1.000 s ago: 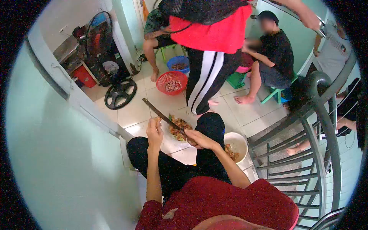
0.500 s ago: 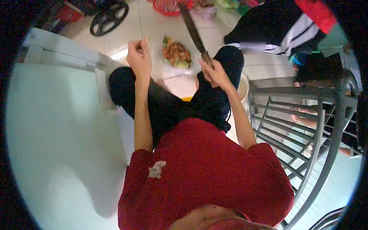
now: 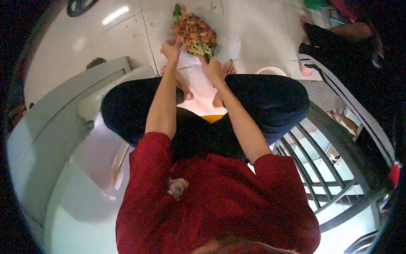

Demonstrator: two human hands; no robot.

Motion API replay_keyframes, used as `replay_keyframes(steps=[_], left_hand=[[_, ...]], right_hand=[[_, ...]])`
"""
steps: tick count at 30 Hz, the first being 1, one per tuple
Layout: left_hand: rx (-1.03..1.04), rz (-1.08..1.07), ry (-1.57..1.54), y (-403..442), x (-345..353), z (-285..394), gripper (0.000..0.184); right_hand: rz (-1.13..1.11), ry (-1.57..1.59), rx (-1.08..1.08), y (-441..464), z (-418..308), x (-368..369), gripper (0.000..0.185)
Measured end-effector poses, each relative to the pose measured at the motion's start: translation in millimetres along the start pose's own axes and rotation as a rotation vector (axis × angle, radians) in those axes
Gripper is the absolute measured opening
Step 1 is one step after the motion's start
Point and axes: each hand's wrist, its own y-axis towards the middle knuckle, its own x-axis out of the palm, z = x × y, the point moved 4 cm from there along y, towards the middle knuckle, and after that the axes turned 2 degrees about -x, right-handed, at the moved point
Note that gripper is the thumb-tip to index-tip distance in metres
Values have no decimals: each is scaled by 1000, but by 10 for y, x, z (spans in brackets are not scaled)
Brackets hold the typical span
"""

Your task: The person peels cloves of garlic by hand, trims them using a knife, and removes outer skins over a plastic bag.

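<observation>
A clear plastic bag (image 3: 229,39) lies on the floor in front of my feet. Chopped vegetable scraps (image 3: 195,31), orange-brown with some green leaves, are heaped in it. At the bag's near left side my left hand (image 3: 171,51) is closed, thumb up, on its edge. My right hand (image 3: 212,70) closes on the near right edge, close to the pale green leaves. Fine detail of both grips is blurred. No knife shows in either hand.
Pale floor tiles (image 3: 264,34) spread around the bag, with small crumbs at the left. A grey metal railing (image 3: 338,186) stands at my right. Another person's bare foot (image 3: 305,69) is at the upper right. A round pale rim (image 3: 272,71) shows beyond my right knee.
The knife has left my right hand and is out of view. Both hands have come together at the bag's near edge. My view has shifted, and my knees are spread wider.
</observation>
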Motion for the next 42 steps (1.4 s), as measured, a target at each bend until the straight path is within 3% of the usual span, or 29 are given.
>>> replay_keyframes(steps=[2,3,4,7,10,13,15,21,25,27,31,33,36,39,42], left_hand=[[-77,-25,231,-159,-67,228,32],[-88,-27,-250,-129,58,-98,32],[-120,-17,-239,-172,25,-211,32],[-72,-49,86,-67,34,-345,34],[-93,-81,150,-20,74,-483,35],[-86,-97,40,44,131,-654,35],[70,-30,233,62,80,-519,32],[200,-50,418,106,57,-436,30],[-12,-120,308,189,108,-759,32],[239,-74,474,169,96,-628,35],[60,-121,306,114,70,-292,37],[188,-96,378,118,80,-80,34],[372,-140,406,139,124,-265,30],[302,-143,452,172,148,-378,29],[196,-177,345,185,133,-228,27]], right_hand=[[-326,101,156,-208,240,242,57],[-315,148,159,-299,291,296,60],[-342,136,176,-363,310,324,60],[-429,19,208,-294,362,490,62],[-410,22,304,-216,380,589,66],[-364,43,146,-199,303,603,73],[-432,-57,198,-215,326,593,73],[-444,-187,89,-188,468,595,71],[-485,-125,157,-174,619,649,74],[-389,-165,51,-150,620,626,72],[-340,-250,-36,-140,589,606,71],[-462,-168,127,-130,616,621,70],[-502,-203,188,-70,426,433,71],[-526,-337,101,-9,271,335,72],[-464,-244,60,-7,599,609,73]])
